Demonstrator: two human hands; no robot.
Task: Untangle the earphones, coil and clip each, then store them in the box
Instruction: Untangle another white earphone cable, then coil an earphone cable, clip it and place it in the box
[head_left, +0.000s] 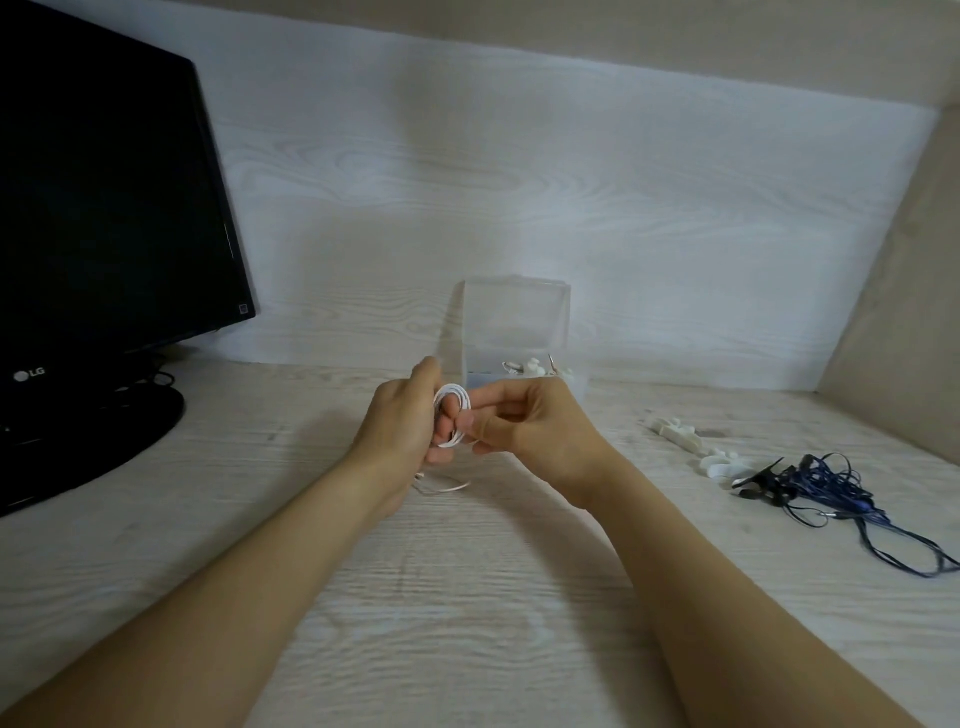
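Observation:
A white earphone cable (453, 410) is looped round the fingers of my left hand (402, 423) above the middle of the desk. My right hand (530, 423) pinches the cable at the loop's right side. A loose end of white cable (447, 487) trails on the desk below my left hand. Just behind my hands stands the clear plastic box (511, 322), lid up, with white earphone pieces (535, 366) inside. A tangle of dark blue and black earphones (826, 491) lies at the right.
A black monitor (104, 208) on a round base (88, 436) fills the left. Several white clips (691, 441) lie on the wood-grain desk (467, 597) between the box and the blue tangle. A back wall and a right side panel close the space.

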